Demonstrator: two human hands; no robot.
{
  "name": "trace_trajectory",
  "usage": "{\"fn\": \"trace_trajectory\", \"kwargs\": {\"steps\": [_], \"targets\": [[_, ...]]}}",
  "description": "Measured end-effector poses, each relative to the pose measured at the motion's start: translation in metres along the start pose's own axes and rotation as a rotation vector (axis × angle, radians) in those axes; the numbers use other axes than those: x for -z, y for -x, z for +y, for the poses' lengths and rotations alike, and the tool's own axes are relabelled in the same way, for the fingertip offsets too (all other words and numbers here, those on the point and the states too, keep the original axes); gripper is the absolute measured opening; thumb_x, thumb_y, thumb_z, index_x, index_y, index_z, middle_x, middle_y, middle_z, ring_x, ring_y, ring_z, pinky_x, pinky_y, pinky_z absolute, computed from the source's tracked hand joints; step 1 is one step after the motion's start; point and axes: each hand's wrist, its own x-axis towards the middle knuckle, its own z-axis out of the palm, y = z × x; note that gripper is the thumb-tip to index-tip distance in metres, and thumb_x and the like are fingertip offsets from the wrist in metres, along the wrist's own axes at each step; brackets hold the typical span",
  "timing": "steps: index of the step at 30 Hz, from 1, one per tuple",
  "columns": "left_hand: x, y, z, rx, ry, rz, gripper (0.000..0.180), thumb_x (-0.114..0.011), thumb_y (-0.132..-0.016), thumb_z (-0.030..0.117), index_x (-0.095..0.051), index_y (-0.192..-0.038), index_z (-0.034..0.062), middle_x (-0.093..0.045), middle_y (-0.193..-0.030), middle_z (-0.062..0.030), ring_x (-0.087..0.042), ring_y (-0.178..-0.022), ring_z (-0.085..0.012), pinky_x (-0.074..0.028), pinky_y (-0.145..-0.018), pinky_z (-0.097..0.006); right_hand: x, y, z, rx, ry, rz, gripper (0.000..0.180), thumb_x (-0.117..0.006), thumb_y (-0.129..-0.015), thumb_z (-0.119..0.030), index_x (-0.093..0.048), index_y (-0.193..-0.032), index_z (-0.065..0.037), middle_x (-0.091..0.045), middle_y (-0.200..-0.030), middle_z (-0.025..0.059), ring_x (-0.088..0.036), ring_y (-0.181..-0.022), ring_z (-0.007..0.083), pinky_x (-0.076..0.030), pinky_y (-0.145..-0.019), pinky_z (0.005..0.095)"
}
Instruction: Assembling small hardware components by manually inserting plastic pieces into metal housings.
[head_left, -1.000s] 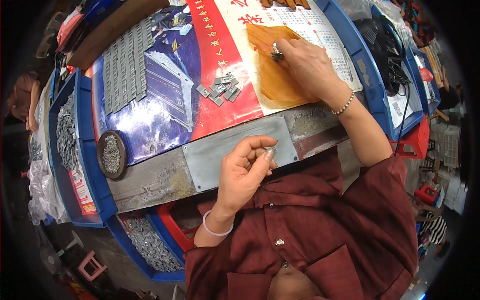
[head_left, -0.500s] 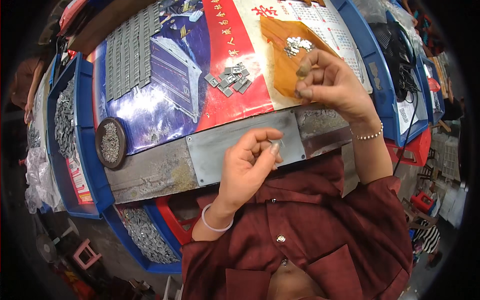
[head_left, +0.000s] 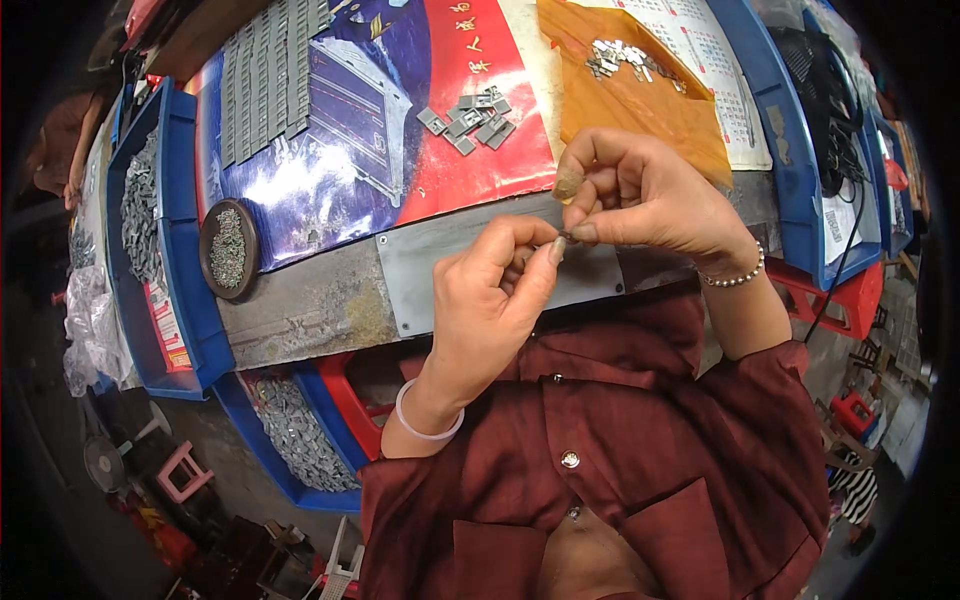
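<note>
Fingertip to fingertip, my two hands meet above the grey metal plate (head_left: 420,265) at the table's front edge. My left hand (head_left: 492,285) is closed in a pinch, and the small part between thumb and forefinger is mostly hidden. My right hand (head_left: 655,200) also pinches at the same spot, with a worn cover on one fingertip; what it holds is too small to make out. Beyond them lies a loose pile of small grey rectangular pieces (head_left: 468,120) on a red printed sheet. Small shiny metal pieces (head_left: 625,60) rest on an orange sheet (head_left: 640,115).
Rows of grey pieces (head_left: 270,80) stand at the far left. A round dark dish (head_left: 230,250) of tiny metal parts sits near the left edge. Blue bins (head_left: 185,250) flank the table, and a lower blue bin (head_left: 300,440) holds many grey pieces. A red stool (head_left: 835,300) is at right.
My right hand has come down and left from the orange sheet to meet my left hand's fingertips. My left hand has risen slightly. The whole view has shifted a little.
</note>
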Motion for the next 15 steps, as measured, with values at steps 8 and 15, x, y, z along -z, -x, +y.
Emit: {"fn": "trace_trajectory", "kwargs": {"steps": [8,15], "targets": [[0.007,-0.002,-0.003,0.132,0.174,-0.122,0.004,-0.062,-0.088,0.004,-0.059,-0.087,0.001,-0.053,-0.06,0.0045,-0.043,-0.054,0.001,-0.034,-0.049,-0.017,0.006,-0.003,0.007,-0.063,-0.07,-0.145,0.028,-0.071,-0.081,-0.004,-0.056,-0.103,-0.001,-0.063,-0.082,0.0039,-0.06,-0.076,0.0071,-0.047,-0.068,0.0199],[0.009,-0.002,0.004,0.256,0.455,-0.15,0.002,-0.059,-0.089,0.002,-0.059,-0.089,0.0,-0.057,-0.065,0.0031,-0.048,-0.056,-0.0001,-0.036,-0.051,-0.016,0.006,-0.003,0.012,-0.095,-0.261,-0.234,0.025,-0.069,-0.084,-0.01,-0.055,-0.104,-0.001,-0.063,-0.083,0.0039,-0.061,-0.076,0.0084,-0.049,-0.069,0.0209]]}}
